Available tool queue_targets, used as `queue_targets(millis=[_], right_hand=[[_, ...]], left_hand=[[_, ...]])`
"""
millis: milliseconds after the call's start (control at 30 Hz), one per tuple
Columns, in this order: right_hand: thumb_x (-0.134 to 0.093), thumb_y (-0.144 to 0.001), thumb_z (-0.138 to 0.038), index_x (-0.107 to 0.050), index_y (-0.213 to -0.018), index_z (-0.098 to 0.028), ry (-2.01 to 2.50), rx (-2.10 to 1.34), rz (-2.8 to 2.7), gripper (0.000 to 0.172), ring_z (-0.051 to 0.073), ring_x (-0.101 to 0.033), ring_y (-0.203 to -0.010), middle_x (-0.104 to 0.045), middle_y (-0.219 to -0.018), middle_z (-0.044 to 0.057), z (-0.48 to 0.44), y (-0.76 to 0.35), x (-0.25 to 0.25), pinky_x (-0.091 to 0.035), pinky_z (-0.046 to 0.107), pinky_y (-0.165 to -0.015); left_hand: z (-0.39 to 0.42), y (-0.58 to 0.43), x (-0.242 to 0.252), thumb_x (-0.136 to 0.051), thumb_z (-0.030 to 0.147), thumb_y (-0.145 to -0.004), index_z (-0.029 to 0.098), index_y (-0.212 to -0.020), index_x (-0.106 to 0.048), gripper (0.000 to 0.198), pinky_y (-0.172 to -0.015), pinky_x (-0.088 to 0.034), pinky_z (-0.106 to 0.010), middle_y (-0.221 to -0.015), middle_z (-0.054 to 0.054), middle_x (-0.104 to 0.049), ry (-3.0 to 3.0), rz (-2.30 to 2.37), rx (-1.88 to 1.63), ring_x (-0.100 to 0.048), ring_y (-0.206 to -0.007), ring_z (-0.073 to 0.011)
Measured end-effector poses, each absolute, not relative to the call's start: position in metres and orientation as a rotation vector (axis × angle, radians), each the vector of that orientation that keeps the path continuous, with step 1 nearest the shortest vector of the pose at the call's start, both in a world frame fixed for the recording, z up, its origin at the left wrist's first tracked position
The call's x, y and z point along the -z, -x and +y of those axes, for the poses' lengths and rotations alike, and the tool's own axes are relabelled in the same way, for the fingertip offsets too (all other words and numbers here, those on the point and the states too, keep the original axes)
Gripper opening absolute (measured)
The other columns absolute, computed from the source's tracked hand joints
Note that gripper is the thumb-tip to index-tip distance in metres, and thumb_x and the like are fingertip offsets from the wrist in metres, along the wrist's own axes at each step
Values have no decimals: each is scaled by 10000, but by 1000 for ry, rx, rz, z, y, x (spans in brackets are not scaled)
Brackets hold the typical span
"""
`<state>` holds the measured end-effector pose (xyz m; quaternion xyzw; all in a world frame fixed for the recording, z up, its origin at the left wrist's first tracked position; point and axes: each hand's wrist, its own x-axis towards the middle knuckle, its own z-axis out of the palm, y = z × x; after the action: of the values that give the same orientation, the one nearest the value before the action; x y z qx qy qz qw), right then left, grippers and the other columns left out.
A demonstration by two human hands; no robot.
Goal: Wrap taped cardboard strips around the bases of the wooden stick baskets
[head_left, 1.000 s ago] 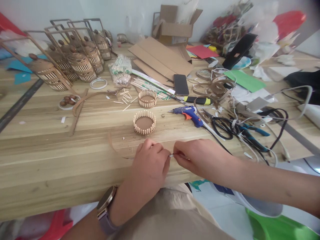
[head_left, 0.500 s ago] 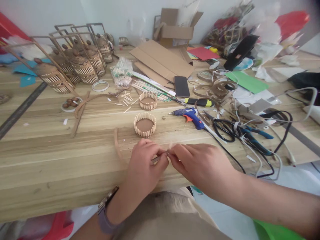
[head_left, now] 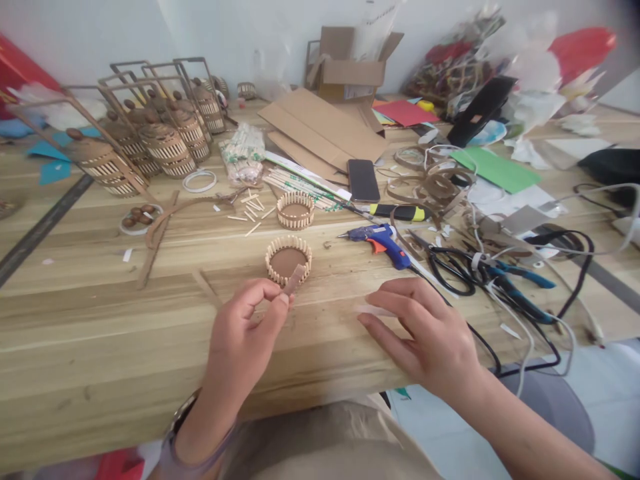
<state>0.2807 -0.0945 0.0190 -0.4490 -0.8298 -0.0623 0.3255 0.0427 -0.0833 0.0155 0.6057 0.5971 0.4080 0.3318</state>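
Note:
My left hand (head_left: pixel 250 333) pinches the end of a brown strip (head_left: pixel 295 280), which points up and away from me. Its tip overlaps the near rim of a round holder (head_left: pixel 289 260) ringed with short wooden sticks. To the right, my right hand (head_left: pixel 420 327) has a thin white strip (head_left: pixel 373 310), blurred, between thumb and fingertips. Just behind the near holder stands a second stick-ringed holder (head_left: pixel 295 210). A blue hot glue gun (head_left: pixel 375 240) lies beyond my right hand. On the table by my left hand is another thin brown strip (head_left: pixel 206 285).
Several lantern-like stick cages (head_left: pixel 167 150) with handles stand at the back left. Loose sticks (head_left: pixel 253 207), a phone (head_left: pixel 363 180) and a yellow-black cutter (head_left: pixel 400 212) lie mid-table. Scissors (head_left: pixel 445 263), blue-handled pliers (head_left: pixel 523 273) and tangled cables crowd the right. Cardboard (head_left: pixel 325 127) lies behind.
My hands were together at the table's near side; now they are apart. The left has moved left and forward with the brown strip, the right rightward with the white strip.

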Motion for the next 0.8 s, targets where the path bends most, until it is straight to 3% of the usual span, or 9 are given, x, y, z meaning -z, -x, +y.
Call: queue_targets(millis=[167, 267, 433, 533, 633, 700, 800], right_hand=[[-623, -930, -288, -599, -1141, -264, 1228, 522, -2213, 214, 87, -568, -551, -658, -946, 31, -93, -272, -5, -440, 238, -525], [-534, -975, -280, -561, -1233, -241, 1170, 530, -2236, 262, 110, -592, -584, -668, -921, 41, -91, -272, 12, -435, 248, -514], [-436, -959, -59, -375, -1450, -140, 1051, 474, -2195, 501, 135, -630, -652, -690, -844, 43, -96, -281, 39, -477, 244, -551], [-535, -965, -143, -310, -1489, -146, 1122, 477, -2133, 570, 143, -630, -627, -689, -792, 23, -99, -282, 46, -457, 247, -515], [-556, -980, -327, -399, -1425, -162, 1295, 340, -2169, 500, 165, -653, -650, -703, -794, 29, -101, -279, 45, -477, 274, -557], [-528, -980, -422, -483, -1355, -163, 1377, 205, -2251, 458, 215, -685, -791, -729, -860, 57, -102, -282, 39, -511, 344, -711], [-499, -980, -432, -633, -1169, -198, 1499, 187, -2252, 328, 284, -659, -1002, -741, -1003, 94, -98, -305, 25, -458, 447, -888]], left_hand=[[-87, -43, -12, -542, 324, -877, 218, -708, -618, 214, -742, -459, -240, -868, -1, -672, -1634, 1552, -1053, -627, -879, -175], [-90, -42, -9, -555, 320, -872, 220, -695, -600, 208, -794, -460, -239, -893, -6, -665, -1663, 1555, -1072, -626, -912, -176], [-90, -48, -6, -552, 332, -871, 220, -681, -605, 227, -802, -472, -239, -895, -23, -655, -1701, 1507, -1078, -633, -937, -183], [-89, -52, -6, -549, 329, -874, 218, -675, -611, 236, -809, -472, -248, -876, -29, -662, -1742, 1477, -1074, -633, -939, -187], [-89, -53, -6, -543, 316, -886, 217, -689, -628, 236, -834, -461, -265, -847, -28, -672, -1799, 1446, -1069, -631, -941, -191], [-89, -53, -5, -538, 310, -893, 215, -701, -641, 237, -842, -454, -276, -835, -29, -678, -1832, 1429, -1057, -631, -938, -194], [-88, -53, -2, -540, 319, -890, 210, -711, -652, 238, -828, -456, -286, -844, -35, -679, -1829, 1429, -1023, -635, -917, -198]])
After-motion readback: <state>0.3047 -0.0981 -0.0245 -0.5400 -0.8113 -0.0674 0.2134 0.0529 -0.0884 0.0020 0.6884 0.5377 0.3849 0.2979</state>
